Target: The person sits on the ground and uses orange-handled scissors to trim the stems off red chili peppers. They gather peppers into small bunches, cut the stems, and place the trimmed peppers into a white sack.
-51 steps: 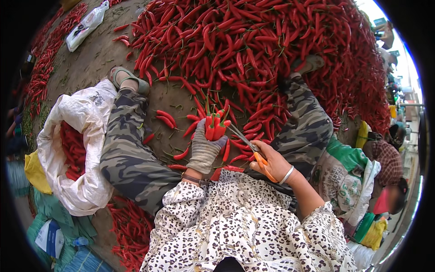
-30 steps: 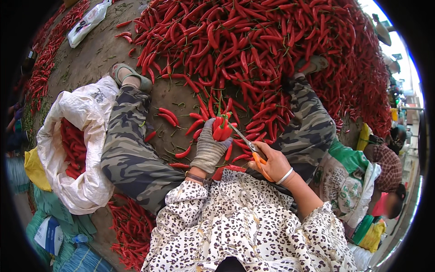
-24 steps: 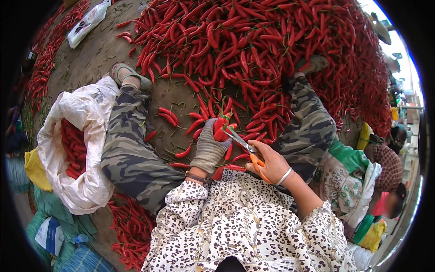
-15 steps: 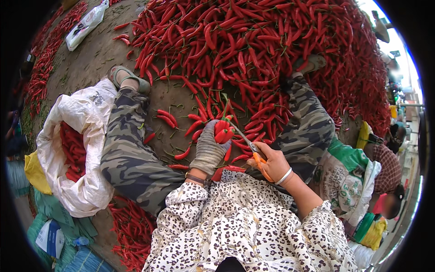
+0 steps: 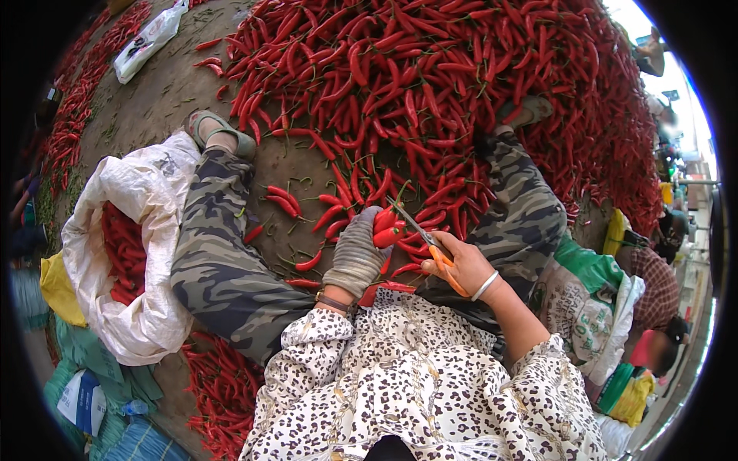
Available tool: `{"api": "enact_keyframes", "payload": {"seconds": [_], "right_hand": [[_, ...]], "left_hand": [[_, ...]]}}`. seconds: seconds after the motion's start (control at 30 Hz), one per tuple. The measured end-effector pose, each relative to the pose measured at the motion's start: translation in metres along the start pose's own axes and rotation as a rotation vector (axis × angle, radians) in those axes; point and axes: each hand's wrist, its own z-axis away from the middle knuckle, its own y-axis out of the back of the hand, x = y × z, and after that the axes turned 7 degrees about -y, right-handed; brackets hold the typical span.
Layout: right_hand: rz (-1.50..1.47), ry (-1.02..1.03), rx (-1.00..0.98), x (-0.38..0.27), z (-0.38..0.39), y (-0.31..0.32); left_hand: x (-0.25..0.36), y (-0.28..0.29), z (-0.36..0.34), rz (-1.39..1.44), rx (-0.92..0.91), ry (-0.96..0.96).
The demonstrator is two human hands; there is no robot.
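Red chillies, one small bunch (image 5: 387, 228): gripped in your left hand (image 5: 358, 253), which wears a grey knit glove, fingers curled tight round the pods, their tips poking up above the fist. The bunch sits between your knees, just in front of your chest.
Scissors (image 5: 427, 246), orange-handled: in your bare right hand (image 5: 463, 265), fingers closed through and around the handles. The blades point up-left and meet the top of the bunch; whether they stand parted, you cannot tell.
Chilli heap (image 5: 430, 84): spread wide over the ground ahead of your legs.
White sack (image 5: 142, 253): open at your left thigh, red pods inside.
Loose chillies (image 5: 286, 201): scattered on bare ground between your legs.
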Motion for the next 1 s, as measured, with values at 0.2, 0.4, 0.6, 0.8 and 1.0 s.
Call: {"api": "enact_keyframes", "payload": {"seconds": [0.2,0.4,0.6,0.8,1.0], "right_hand": [[0.064,-0.005,0.055,0.006,-0.001,0.003],[-0.289,-0.061,0.247,0.045,-0.029,-0.025],[-1.022,-0.341,-0.01,0.057,-0.059,-0.074],[-1.285,-0.463,-0.121,0.058,-0.052,-0.067],[-1.273,-0.451,-0.217,0.053,-0.044,-0.068]], "left_hand": [[0.004,-0.001,0.0,0.013,-0.016,0.038],[0.014,0.002,-0.009,0.343,0.024,0.259],[-0.017,0.017,0.011,0.829,0.353,0.13],[0.067,0.163,0.035,0.76,0.646,-0.033],[0.078,0.291,0.051,0.661,1.168,-0.089]]}}
